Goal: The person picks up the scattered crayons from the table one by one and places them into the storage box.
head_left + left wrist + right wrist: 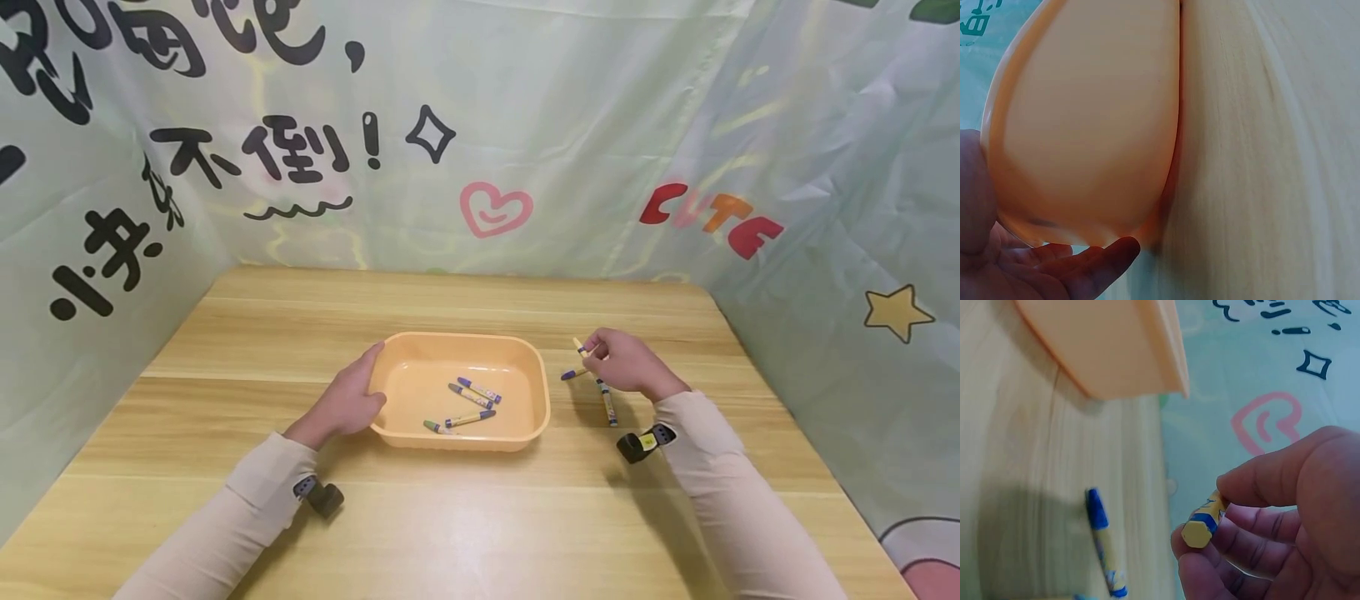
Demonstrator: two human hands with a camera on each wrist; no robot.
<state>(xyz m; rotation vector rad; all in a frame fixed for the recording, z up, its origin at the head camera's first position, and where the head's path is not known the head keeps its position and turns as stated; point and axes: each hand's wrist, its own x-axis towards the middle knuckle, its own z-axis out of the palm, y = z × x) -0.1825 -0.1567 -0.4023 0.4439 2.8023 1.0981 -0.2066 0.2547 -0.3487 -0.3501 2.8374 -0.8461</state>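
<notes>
My left hand (351,395) grips the left end of an orange plastic tray (536,400), thumb at the rim and fingers against the outer wall. Inside the tray lie several crayons, among them a green one (435,427) and a blue one (480,390). Right of the tray, my right hand (622,360) pinches a yellow crayon (1200,528) between thumb and fingers, its flat yellow end facing the right wrist camera. On the table close by that hand are a blue crayon (1104,544) and a dark-ended crayon (607,404).
The wooden table (450,525) runs back to a printed cloth (600,108) that hangs behind it and along both sides. A small black camera (637,447) is strapped to the right wrist, and another one (326,500) to the left.
</notes>
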